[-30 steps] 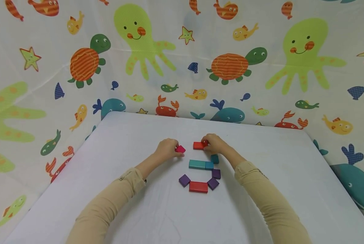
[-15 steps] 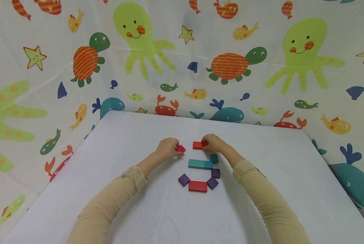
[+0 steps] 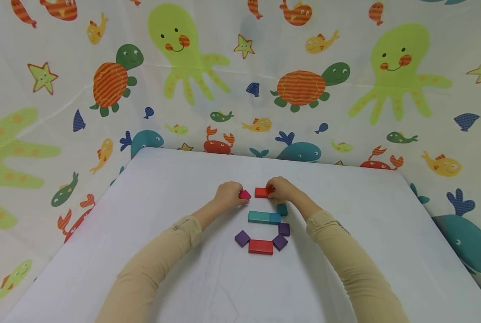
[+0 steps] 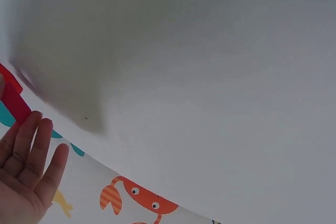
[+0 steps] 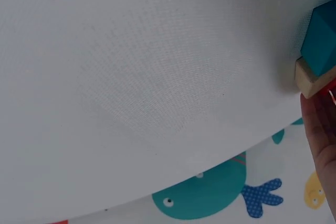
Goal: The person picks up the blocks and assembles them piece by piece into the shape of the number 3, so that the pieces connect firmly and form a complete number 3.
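In the head view, my left hand (image 3: 228,195) pinches a crimson block (image 3: 245,194), just left of a long red block (image 3: 261,192). In the left wrist view the crimson block (image 4: 17,106) sits at the fingertips. My right hand (image 3: 281,188) holds the red block's right end, fingers and thumb around it. A plain wooden block (image 5: 310,78) shows by the right fingertips in the right wrist view, against a teal block (image 5: 320,40); the hand mostly hides it from the head camera.
Nearer me lie a turquoise block (image 3: 258,217), a blue block (image 3: 275,218), several purple blocks (image 3: 284,229) and another red block (image 3: 261,246), set in a curving figure. They rest on a white table (image 3: 175,179), with a sea-animal curtain (image 3: 224,80) behind.
The left hand has moved slightly right with the crimson block, closer to the red block. My right hand stays in place, and the blocks on the table keep their layout.
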The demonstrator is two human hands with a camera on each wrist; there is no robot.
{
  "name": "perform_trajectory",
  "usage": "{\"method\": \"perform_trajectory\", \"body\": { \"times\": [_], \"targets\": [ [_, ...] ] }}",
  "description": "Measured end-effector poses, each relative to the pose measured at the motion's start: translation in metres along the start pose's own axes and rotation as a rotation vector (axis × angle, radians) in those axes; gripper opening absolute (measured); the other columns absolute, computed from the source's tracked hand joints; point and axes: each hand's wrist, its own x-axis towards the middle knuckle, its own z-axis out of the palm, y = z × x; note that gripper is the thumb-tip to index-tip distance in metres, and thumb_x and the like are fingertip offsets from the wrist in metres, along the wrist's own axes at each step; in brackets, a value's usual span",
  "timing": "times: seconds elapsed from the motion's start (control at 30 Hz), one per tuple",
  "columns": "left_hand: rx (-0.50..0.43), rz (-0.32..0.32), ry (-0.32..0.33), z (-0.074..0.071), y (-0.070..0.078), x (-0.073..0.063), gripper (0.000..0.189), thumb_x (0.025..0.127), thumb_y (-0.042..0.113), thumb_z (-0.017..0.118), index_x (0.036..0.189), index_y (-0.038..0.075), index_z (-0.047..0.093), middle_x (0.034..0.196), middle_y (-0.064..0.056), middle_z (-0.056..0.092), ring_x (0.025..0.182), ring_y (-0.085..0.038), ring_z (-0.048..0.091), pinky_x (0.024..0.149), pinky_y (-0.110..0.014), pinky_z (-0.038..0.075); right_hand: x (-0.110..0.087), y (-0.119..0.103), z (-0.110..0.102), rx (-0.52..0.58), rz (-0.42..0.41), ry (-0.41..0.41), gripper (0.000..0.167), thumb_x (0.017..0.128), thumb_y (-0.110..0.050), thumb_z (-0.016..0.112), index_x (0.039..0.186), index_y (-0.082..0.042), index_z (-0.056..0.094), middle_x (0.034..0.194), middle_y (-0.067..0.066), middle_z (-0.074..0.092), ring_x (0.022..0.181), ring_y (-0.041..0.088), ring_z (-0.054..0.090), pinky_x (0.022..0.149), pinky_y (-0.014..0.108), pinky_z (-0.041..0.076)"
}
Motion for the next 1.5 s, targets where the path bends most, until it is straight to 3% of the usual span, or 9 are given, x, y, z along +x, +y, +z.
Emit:
{"method": "perform_trajectory", "body": {
  "times": [0.27, 0.47, 1.13, 1.33, 1.5],
  "targets": [
    [0.020, -0.026, 0.021, 0.005, 0.006, 0.000, 0.033, 0.077, 0.034, 0.077, 0.089, 0.006, 0.065, 0.069, -0.002, 0.060, 0.067, -0.013, 0.053, 0.063, -0.022, 0.043, -0.006, 0.000, 0.003, 0.004, 0.010, 0.001, 0.031, 0.088, -0.009, 0.066, 0.116, 0.002, 0.062, 0.111, 0.018, 0.063, 0.103, 0.028, 0.054, 0.097, 0.041, 0.047],
    [0.048, -0.012, 0.049, 0.004, 0.010, 0.001, 0.035, 0.075, 0.036, 0.078, 0.084, 0.006, 0.064, 0.065, -0.002, 0.058, 0.064, -0.014, 0.051, 0.060, -0.023, 0.039, -0.009, -0.002, 0.002, 0.006, 0.018, -0.003, 0.032, 0.089, -0.009, 0.064, 0.118, 0.002, 0.060, 0.113, 0.018, 0.062, 0.104, 0.029, 0.054, 0.098, 0.041, 0.046],
    [0.003, -0.074, -0.025, 0.006, 0.016, 0.008, 0.038, 0.072, 0.035, 0.081, 0.091, 0.005, 0.068, 0.078, -0.004, 0.066, 0.070, -0.015, 0.053, 0.064, -0.024, 0.044, -0.009, -0.009, -0.001, -0.034, 0.040, -0.014, 0.030, 0.088, -0.010, 0.065, 0.115, 0.002, 0.061, 0.109, 0.017, 0.063, 0.099, 0.027, 0.054, 0.098, 0.040, 0.047],
    [0.006, -0.110, -0.014, 0.007, 0.018, 0.011, 0.040, 0.071, 0.035, 0.082, 0.093, 0.004, 0.067, 0.081, -0.005, 0.066, 0.072, -0.016, 0.054, 0.066, -0.025, 0.045, -0.010, -0.010, -0.002, -0.036, 0.053, -0.001, 0.031, 0.089, -0.010, 0.065, 0.117, 0.002, 0.060, 0.110, 0.017, 0.061, 0.102, 0.028, 0.053, 0.098, 0.040, 0.046],
    [0.009, -0.099, -0.006, 0.010, 0.016, 0.012, 0.039, 0.073, 0.032, 0.081, 0.096, 0.004, 0.067, 0.084, -0.006, 0.068, 0.074, -0.017, 0.055, 0.069, -0.027, 0.047, -0.010, -0.011, 0.000, -0.040, 0.060, 0.004, 0.031, 0.088, -0.010, 0.065, 0.116, 0.003, 0.060, 0.111, 0.017, 0.061, 0.102, 0.028, 0.052, 0.099, 0.040, 0.045]
  ]
}}
